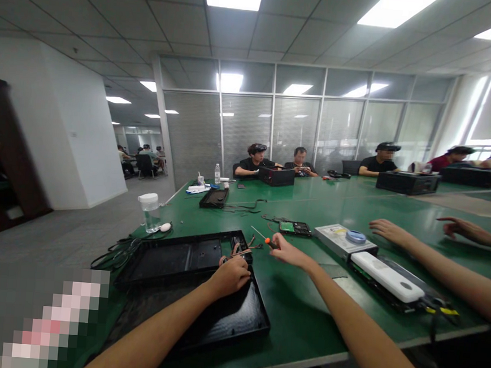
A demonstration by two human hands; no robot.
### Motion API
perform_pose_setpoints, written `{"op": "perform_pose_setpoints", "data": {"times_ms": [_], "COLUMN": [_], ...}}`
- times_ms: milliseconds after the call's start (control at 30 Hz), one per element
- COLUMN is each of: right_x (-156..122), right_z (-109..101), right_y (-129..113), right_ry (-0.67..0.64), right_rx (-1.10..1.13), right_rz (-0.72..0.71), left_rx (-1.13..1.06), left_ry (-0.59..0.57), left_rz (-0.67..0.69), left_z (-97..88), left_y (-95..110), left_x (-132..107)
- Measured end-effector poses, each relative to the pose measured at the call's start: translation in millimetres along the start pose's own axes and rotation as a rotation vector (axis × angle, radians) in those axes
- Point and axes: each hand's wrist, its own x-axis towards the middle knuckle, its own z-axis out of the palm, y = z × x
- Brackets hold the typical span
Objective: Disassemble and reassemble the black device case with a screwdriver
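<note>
1. On the green table (303, 319), near edge, there's one black case (171, 257). It's lying open with its inside mostly bare, so I'd guess the strip-down is well along. The loose wiring looks like what's left.
2. Four more black cases sit further up the table, with at least five other people around them.
3. Right of me there's one silver drive (338, 241) and one long white box (387, 274), both already out on the table.
4. Four hands are up close. My left hand (230, 274) is curled shut on the wires at the case's back rim. My right hand (286, 251) pinches the screwdriver just beside the case. A neighbour's two hands (388, 229) rest flat and open, one touching the drive.
5. One clear jar (149, 213) with a white lid stands left of the case, one white mouse (165, 227) next to it.
6. One green board (295, 228) lies beyond my right hand.
7. One bunch of coloured wires (238, 250) comes up out of the case. One tangle of black cables (116, 253) trails off the case's left end.
8. One screwdriver (267, 241), orange handle, tip pointing up and left, touching nothing.
9. One blue tape roll (356, 236) sits on the drive.
</note>
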Motion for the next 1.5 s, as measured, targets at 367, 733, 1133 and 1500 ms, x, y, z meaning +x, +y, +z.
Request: {"op": "perform_pose_setpoints", "data": {"times_ms": [367, 733, 1133, 1500], "right_x": [2, -5, -18, -13], "right_z": [-21, 10, 2, 14], "right_y": [-12, -28, -75, -164], "right_ry": [0.295, 0.432, 0.230, -0.105], "right_rx": [0.218, -0.068, -0.640, -1.149], "right_rz": [-0.072, -0.214, -0.286, -0.242], "left_rx": [-0.030, -0.105, -0.168, -0.188], "left_ry": [-0.081, -0.066, -0.042, -0.066], "left_rz": [-0.047, -0.025, -0.014, -0.040], "left_z": [-2.7, -3.5, 0.2, -1.5], "left_y": [0, -2, -4, -6], "left_x": [-1, -3, -3, -3]}}
